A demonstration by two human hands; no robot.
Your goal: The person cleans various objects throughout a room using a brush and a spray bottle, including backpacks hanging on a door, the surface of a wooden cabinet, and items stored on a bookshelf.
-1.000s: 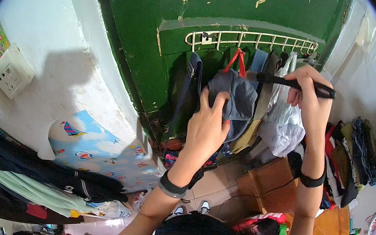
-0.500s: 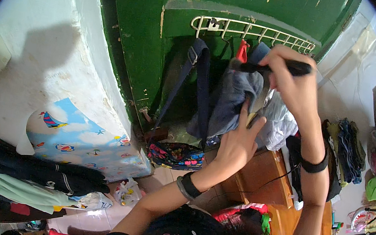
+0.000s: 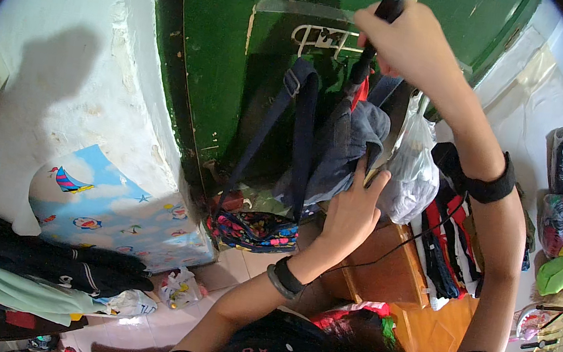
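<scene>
A grey-blue denim bag [image 3: 348,138] hangs below a white hook rack [image 3: 347,41] on the green door. My left hand [image 3: 354,211] is at the bag's right edge, its thumb and forefinger on either side of the cloth; the remaining fingers are folded. Higher up, my right hand [image 3: 415,43] is closed round a long black-handled tool [image 3: 390,8], possibly a brush. The tool points down, its lower end near a red strip [image 3: 361,93] at the top of the bag. That end is too unclear to name.
A navy strap [image 3: 299,99] holds a flowered pouch [image 3: 256,231] on the left. To the right hang a clear plastic bag [image 3: 410,180] and folded clothes [image 3: 455,244]. A wooden cabinet [image 3: 387,266] stands below; clothes [image 3: 33,256] lie at lower left.
My right hand has risen up and left with the black tool, which turned from nearly level to steep. My left hand stays at the denim bag. The view has shifted slightly.
</scene>
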